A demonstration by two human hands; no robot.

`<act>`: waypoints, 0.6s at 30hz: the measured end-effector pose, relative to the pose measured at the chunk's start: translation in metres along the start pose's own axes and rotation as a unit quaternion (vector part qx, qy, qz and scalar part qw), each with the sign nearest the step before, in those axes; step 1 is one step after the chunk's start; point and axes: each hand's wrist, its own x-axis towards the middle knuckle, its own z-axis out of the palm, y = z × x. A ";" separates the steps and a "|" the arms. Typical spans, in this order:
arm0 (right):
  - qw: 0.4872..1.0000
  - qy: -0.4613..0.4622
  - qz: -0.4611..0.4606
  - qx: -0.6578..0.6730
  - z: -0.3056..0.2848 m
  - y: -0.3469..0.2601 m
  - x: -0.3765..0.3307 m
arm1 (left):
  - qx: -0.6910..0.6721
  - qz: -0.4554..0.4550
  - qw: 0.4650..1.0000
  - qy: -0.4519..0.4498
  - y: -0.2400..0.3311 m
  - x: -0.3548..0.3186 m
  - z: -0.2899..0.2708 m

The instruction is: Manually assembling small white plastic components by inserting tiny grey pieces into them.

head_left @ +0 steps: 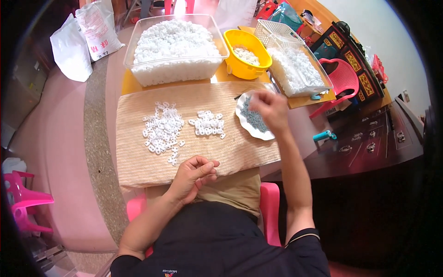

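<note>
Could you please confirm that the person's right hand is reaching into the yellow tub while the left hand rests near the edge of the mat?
Not quite: the head view shows the right hand over the white plate of small grey pieces, not the yellow tub. The left hand does rest near the edge of the mat, fingers pinched together.

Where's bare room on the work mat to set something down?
Free: the mat's left strip beside the bigger pile of white pieces, and the near-right patch between the left hand and the white dish. Crowded: centre piles, the dish under the right hand, and the bins behind.
</note>
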 end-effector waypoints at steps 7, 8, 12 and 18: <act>0.968 0.145 -0.148 -0.142 -0.010 -0.012 0.095 | -0.007 -0.008 1.000 0.011 -0.001 0.003 -0.005; 0.971 0.122 -0.149 -0.145 -0.003 -0.014 0.085 | -0.007 -0.003 1.000 0.006 0.001 0.005 -0.005; 0.975 -0.104 -0.108 -0.161 0.040 -0.001 0.024 | -0.015 0.010 1.000 0.009 0.007 0.004 -0.006; 0.933 -0.191 -0.075 -0.294 0.066 0.011 -0.027 | -0.017 0.019 1.000 0.011 0.007 0.004 -0.006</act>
